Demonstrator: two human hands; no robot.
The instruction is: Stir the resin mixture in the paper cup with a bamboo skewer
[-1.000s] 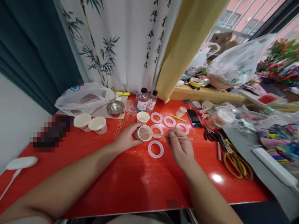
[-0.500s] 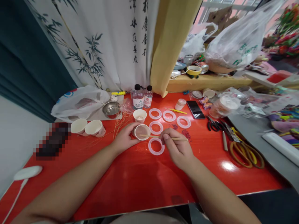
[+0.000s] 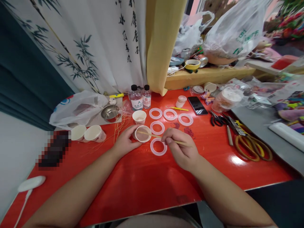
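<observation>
My left hand (image 3: 129, 139) is wrapped round a white paper cup (image 3: 143, 138), tilted a little, with liquid inside. Between the fingers of my right hand (image 3: 179, 147) is a thin wooden stick (image 3: 155, 136), whose far end dips into that cup. Several translucent ring molds (image 3: 158, 147) lie on the red table beside and beyond my right hand. Just behind the held cup stands a second paper cup (image 3: 139, 117). Two bottles with black caps, one marked A (image 3: 137, 101) and the other B (image 3: 147, 98), stand farther back.
Two paper cups (image 3: 94, 133) and a metal bowl (image 3: 110, 112) sit at left near a plastic bag (image 3: 77, 107). To the right are a phone (image 3: 197, 105), a small lidded jar (image 3: 181, 101), yellow tweezers (image 3: 177, 108) and large scissors (image 3: 253, 147). A curtain (image 3: 114, 41) hangs behind.
The stick's tip has shifted toward the far left side of the held cup, and its angle is steeper. My view has turned slightly to the right. Both hands keep their hold.
</observation>
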